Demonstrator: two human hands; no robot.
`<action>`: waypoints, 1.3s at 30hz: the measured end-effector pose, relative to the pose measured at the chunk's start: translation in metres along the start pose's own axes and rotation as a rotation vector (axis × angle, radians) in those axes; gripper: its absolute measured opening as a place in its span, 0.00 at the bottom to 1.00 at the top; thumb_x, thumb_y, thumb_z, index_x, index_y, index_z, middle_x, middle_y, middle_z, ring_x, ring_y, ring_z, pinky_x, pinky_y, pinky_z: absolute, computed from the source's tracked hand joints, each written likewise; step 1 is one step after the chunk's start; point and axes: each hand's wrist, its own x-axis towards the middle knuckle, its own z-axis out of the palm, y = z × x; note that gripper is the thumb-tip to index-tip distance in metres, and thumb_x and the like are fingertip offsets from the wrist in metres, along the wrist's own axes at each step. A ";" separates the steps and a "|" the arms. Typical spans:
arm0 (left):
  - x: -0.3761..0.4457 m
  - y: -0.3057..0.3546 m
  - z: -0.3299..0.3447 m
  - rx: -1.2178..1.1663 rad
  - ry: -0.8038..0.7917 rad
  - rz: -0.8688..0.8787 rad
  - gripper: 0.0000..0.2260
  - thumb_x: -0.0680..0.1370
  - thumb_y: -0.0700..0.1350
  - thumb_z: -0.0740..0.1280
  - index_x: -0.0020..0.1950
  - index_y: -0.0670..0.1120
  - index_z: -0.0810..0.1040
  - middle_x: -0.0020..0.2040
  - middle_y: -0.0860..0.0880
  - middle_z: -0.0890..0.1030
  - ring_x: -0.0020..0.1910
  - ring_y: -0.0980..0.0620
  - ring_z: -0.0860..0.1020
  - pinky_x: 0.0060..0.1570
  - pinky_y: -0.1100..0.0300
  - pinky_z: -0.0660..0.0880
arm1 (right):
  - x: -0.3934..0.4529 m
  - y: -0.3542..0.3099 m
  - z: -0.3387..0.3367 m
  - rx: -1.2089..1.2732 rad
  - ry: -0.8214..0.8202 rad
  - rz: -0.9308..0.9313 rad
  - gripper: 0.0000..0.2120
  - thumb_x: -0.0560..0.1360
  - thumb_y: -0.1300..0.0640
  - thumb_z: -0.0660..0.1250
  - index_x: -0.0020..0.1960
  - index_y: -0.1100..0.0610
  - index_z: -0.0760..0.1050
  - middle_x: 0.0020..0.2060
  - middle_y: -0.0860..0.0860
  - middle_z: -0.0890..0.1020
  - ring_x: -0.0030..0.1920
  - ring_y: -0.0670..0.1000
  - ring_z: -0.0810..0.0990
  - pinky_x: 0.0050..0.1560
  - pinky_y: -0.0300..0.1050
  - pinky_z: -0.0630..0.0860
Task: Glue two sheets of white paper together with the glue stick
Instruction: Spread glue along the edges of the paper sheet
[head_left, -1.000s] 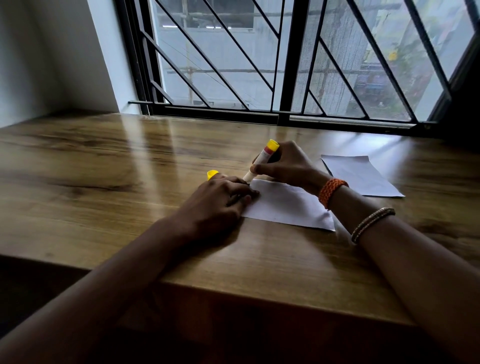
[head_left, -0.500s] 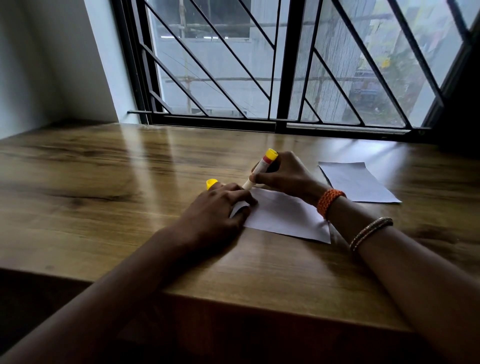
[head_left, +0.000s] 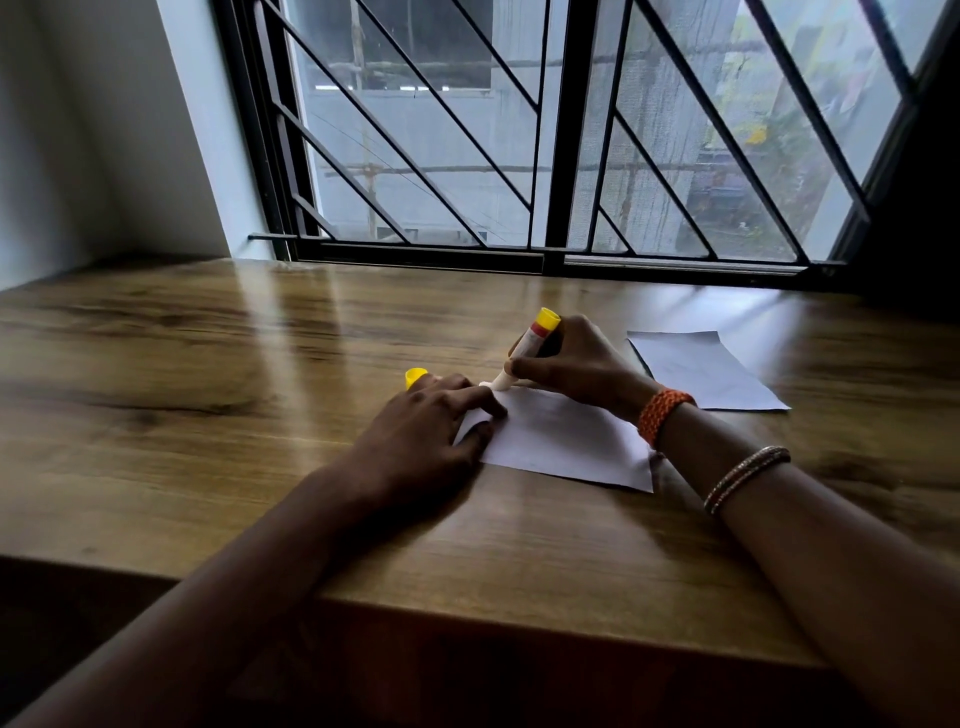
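A: What are the right hand's fingers (head_left: 524, 366) doing?

B: They are curling round the glue stick (head_left: 524, 351), gripping it low on the barrel. The stick is leaning, yellow end up, and its white tip is touching the far left corner of the near sheet of paper (head_left: 566, 441).

A: And the left hand (head_left: 431, 431)?

B: Its fingers are lying fairly straight, pressing down on the sheet's left edge and holding nothing. A yellow cap (head_left: 415, 376) is peeking out just beyond the knuckles; I cannot tell whether the hand is touching it.

A: So which step is this?

B: I'd say glue is being spread on the first sheet, and the task looks early. The right hand (head_left: 576, 364) is working along the far edge.

A: Where is the other piece?

B: The second sheet (head_left: 701, 369) is lying flat on the table (head_left: 208, 415), off to the right, apart from the first and untouched.

A: What does the next move call for?

B: Probably dragging the tip across while the left hand is keeping the paper pinned, so it isn't sliding or wrinkling. Then the second sheet needs lining up on top.
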 end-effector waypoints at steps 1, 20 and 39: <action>0.000 0.000 0.000 -0.003 -0.002 0.002 0.11 0.75 0.51 0.60 0.55 0.55 0.77 0.53 0.52 0.77 0.54 0.50 0.71 0.56 0.53 0.69 | -0.001 0.000 -0.001 -0.004 0.003 -0.001 0.07 0.67 0.59 0.74 0.41 0.63 0.82 0.37 0.59 0.84 0.35 0.48 0.78 0.41 0.51 0.78; 0.001 -0.001 0.001 -0.006 0.012 0.003 0.15 0.74 0.51 0.60 0.58 0.52 0.77 0.68 0.50 0.69 0.68 0.49 0.64 0.68 0.54 0.60 | -0.012 0.009 -0.015 0.005 0.011 0.025 0.10 0.68 0.60 0.74 0.44 0.68 0.80 0.42 0.65 0.84 0.45 0.64 0.83 0.48 0.64 0.78; 0.001 0.002 0.007 0.092 0.104 -0.053 0.13 0.72 0.54 0.59 0.53 0.60 0.77 0.60 0.60 0.73 0.66 0.54 0.60 0.56 0.58 0.47 | -0.037 0.022 -0.040 -0.076 0.076 0.070 0.07 0.68 0.57 0.73 0.41 0.61 0.82 0.41 0.60 0.85 0.47 0.61 0.83 0.51 0.62 0.77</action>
